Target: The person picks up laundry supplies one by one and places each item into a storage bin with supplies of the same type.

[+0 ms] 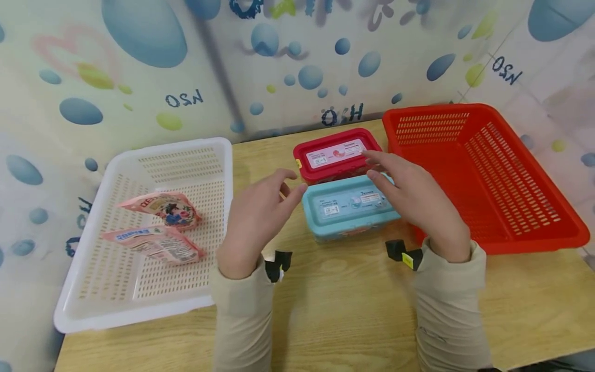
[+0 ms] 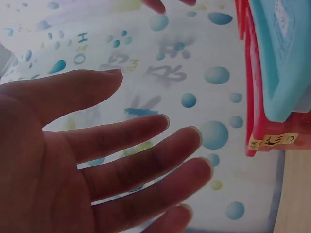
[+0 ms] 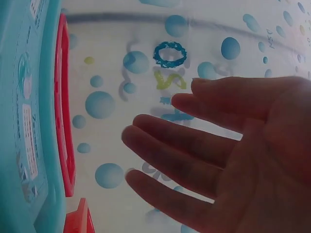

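Observation:
Two lidded rectangular boxes lie side by side on the table: a red box (image 1: 337,155) at the back and a light blue box (image 1: 348,206) in front. My left hand (image 1: 262,217) hovers at the left end of the blue box, fingers spread and nothing in them. Over the right end of both boxes is my right hand (image 1: 413,194), its fingers apart and holding nothing. In the left wrist view the left fingers (image 2: 150,160) are extended, with the blue box at the upper right. The right wrist view shows relaxed right fingers (image 3: 170,145) beside the blue lid (image 3: 46,145).
A white basket (image 1: 216,170) on the left holds two pink printed packets, the upper packet (image 1: 169,209) and the lower packet (image 1: 155,245). At the right stands a red basket (image 1: 488,206), close to the boxes. A wall with blue drop patterns (image 1: 311,77) rises behind the table (image 1: 344,299).

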A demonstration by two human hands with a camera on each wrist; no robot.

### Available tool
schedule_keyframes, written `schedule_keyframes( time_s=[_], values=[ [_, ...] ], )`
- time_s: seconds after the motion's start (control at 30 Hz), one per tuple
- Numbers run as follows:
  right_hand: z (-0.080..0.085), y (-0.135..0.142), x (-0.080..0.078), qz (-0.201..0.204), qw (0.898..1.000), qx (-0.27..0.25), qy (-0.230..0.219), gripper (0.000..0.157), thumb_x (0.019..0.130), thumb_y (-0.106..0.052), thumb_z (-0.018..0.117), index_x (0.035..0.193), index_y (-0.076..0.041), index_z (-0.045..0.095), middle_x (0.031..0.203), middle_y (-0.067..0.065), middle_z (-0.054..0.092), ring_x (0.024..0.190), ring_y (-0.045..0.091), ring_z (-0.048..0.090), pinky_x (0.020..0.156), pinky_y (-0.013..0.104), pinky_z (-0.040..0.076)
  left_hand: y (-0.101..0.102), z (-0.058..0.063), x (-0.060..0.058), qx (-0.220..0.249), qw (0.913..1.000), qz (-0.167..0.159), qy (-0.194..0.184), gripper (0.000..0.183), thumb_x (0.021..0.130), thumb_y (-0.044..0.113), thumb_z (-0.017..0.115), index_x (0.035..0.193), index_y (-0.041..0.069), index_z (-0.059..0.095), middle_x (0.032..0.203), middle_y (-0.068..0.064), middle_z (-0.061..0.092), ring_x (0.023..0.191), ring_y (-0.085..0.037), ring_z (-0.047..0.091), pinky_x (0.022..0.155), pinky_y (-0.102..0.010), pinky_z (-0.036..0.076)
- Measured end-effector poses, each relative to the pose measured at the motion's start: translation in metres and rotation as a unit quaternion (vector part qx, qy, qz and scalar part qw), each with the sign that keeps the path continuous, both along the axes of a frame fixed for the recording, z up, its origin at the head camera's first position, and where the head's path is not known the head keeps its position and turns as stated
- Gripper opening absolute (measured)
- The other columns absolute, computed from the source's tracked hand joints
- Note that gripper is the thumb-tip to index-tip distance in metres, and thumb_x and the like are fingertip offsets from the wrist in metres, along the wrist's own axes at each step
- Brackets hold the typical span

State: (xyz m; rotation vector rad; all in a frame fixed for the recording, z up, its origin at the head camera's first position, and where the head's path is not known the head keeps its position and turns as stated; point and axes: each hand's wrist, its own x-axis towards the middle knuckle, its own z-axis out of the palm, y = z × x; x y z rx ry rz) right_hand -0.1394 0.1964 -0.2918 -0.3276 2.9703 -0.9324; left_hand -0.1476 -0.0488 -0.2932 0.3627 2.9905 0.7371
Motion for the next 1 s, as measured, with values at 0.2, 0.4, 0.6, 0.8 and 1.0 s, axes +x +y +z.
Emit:
schedule_keyframes(
  time_s=[0.2, 0.4, 0.6, 0.8, 1.0],
  values=[
    [0.000, 0.004, 0.000, -0.001, 0.999, 0.031, -0.034, 0.059, 0.088, -0.038, 0.051, 0.140, -0.024, 0.027, 0.136, 0.007, 0.037, 0.118, 0.028, 0.037, 0.083, 0.052, 0.042, 0.007, -0.010, -0.005, -0.013, 0.9996, 0.004, -0.026, 0.042, 0.084, 0.048, 0.052, 0.117, 0.022, 0.053, 0.082, 0.007, 0.058, 0.063, -0.012, 0.052, 0.053, -0.026, 0.042],
    [-0.006, 0.009, 0.002, -0.009, 0.996, 0.061, -0.063, 0.059, 0.087, -0.037, 0.053, 0.138, -0.019, 0.030, 0.123, 0.009, 0.047, 0.108, 0.027, 0.044, 0.078, 0.048, 0.046, 0.011, -0.018, -0.005, -0.027, 0.9988, 0.007, -0.040, 0.041, 0.084, 0.047, 0.053, 0.116, 0.021, 0.054, 0.081, 0.007, 0.060, 0.058, -0.012, 0.052, 0.049, -0.026, 0.042],
    [-0.014, 0.017, 0.002, -0.022, 0.996, 0.069, -0.058, 0.060, 0.087, -0.034, 0.055, 0.139, -0.017, 0.031, 0.130, 0.010, 0.043, 0.110, 0.028, 0.041, 0.080, 0.050, 0.044, 0.010, -0.022, -0.008, -0.038, 0.9981, 0.001, -0.049, 0.043, 0.085, 0.046, 0.053, 0.118, 0.019, 0.053, 0.079, 0.006, 0.059, 0.058, -0.013, 0.052, 0.050, -0.026, 0.042],
    [-0.018, 0.021, -0.003, -0.030, 0.994, 0.073, -0.070, 0.060, 0.085, -0.033, 0.058, 0.137, -0.016, 0.034, 0.128, 0.010, 0.045, 0.107, 0.028, 0.043, 0.079, 0.049, 0.045, 0.010, -0.025, -0.012, -0.038, 0.9965, -0.010, -0.074, 0.048, 0.083, 0.046, 0.055, 0.124, 0.020, 0.047, 0.081, 0.007, 0.058, 0.062, -0.013, 0.052, 0.051, -0.027, 0.043],
    [-0.020, 0.023, -0.009, -0.035, 0.994, 0.075, -0.076, 0.058, 0.086, -0.030, 0.057, 0.137, -0.016, 0.034, 0.126, 0.011, 0.046, 0.104, 0.029, 0.044, 0.079, 0.049, 0.045, 0.012, -0.029, -0.017, -0.037, 0.9960, -0.015, -0.080, 0.050, 0.082, 0.046, 0.057, 0.124, 0.021, 0.047, 0.078, 0.006, 0.056, 0.062, -0.013, 0.052, 0.050, -0.026, 0.043]
  ],
)
